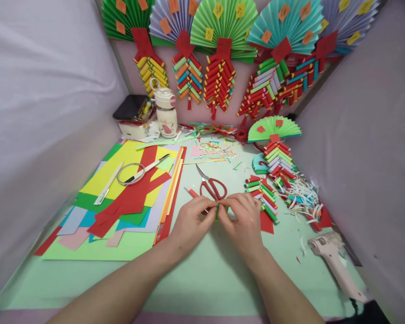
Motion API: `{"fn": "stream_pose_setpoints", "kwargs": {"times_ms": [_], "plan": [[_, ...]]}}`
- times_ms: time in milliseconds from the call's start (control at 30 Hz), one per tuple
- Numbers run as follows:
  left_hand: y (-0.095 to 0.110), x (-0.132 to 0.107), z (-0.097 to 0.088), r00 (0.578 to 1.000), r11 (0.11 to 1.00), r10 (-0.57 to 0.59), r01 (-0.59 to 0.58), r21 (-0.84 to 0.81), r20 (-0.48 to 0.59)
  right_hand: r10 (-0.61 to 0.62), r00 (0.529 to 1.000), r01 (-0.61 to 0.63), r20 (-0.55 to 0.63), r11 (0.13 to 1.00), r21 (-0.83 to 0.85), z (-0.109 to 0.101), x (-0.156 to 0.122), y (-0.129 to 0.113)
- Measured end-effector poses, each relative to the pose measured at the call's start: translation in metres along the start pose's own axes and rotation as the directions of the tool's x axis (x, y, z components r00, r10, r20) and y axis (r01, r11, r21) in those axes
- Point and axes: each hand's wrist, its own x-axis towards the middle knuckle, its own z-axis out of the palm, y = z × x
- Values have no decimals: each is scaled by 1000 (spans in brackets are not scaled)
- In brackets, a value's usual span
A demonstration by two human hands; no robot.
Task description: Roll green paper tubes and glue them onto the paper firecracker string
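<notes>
My left hand (197,220) and my right hand (241,216) meet at the middle of the table, thumbs and forefingers pinched together. Between the fingertips shows a small green paper piece (218,212), mostly hidden by the fingers. Just beyond them lie red-handled scissors (213,185), blades pointing away. A red and white pen-like stick (191,192) lies left of the scissors. Right of my right hand is a string of rolled paper firecrackers (263,195) in green, red and lilac, partly on red paper (266,222).
Coloured paper sheets (87,247) fill the left, with a craft knife (148,168), a white cutter (110,182) and a tape ring (119,171) on top. A glue gun (337,265) lies right, near shredded paper (302,195). A bottle (167,119) stands behind. Paper fans (224,27) hang on the back wall.
</notes>
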Motion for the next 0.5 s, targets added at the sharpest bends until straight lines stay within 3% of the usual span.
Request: {"fn": "stream_pose_setpoints", "kwargs": {"times_ms": [67,133,233,300,333,400,500], "plan": [[-2,2,0,993,990,-113,111,-85,-15,68,996,-65,-55,997,51,-1,2,4],[-5,5,-1,961,940,-276,265,-216,-22,190,971,-167,-148,974,150,-8,6,15],[-10,11,-3,891,809,-453,409,-423,-5,375,851,-306,-368,923,233,-28,13,39],[-12,13,-5,872,748,-489,426,-509,10,398,749,-370,-530,915,163,-48,18,60],[-12,14,-6,869,730,-495,427,-533,19,375,722,-396,-582,913,96,-58,20,70],[-13,14,-6,866,709,-498,433,-557,40,271,740,-416,-615,904,-103,-80,24,93],[-13,12,-6,858,687,-510,449,-571,62,166,843,-414,-511,807,-421,-108,28,132]]}}
